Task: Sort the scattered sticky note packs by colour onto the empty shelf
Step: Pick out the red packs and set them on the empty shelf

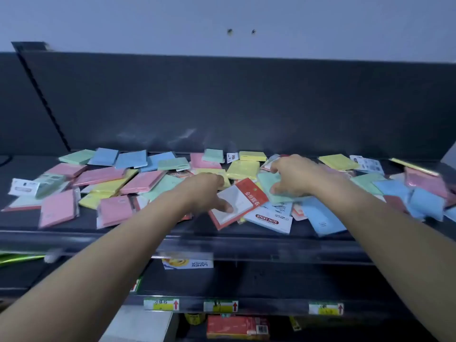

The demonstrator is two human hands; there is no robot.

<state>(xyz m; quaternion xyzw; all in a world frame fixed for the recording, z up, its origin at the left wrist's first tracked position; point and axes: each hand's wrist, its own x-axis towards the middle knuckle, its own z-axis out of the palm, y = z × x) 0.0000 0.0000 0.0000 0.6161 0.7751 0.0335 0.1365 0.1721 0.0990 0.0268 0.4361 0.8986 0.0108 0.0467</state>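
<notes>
Several sticky note packs in pink (58, 208), blue (130, 159), yellow (243, 169) and green (76, 156) lie scattered and overlapping across the dark shelf (74, 234). My left hand (207, 193) reaches into the middle of the pile. Its thumb lies on a red-and-white pack (243, 199) and its fingers curl over the pack's far edge. To the right, my right hand (296, 176) grips a pale green pack (277, 197), thumb on top and fingers bent behind it. A white pack marked "STICKY NOTE" (269, 219) lies just in front.
A dark back panel (222, 102) closes the shelf behind the pile, under a pale wall. Below the front edge a lower shelf rail carries price labels (161, 304). A red box (237, 327) and a white box (138, 324) sit further down.
</notes>
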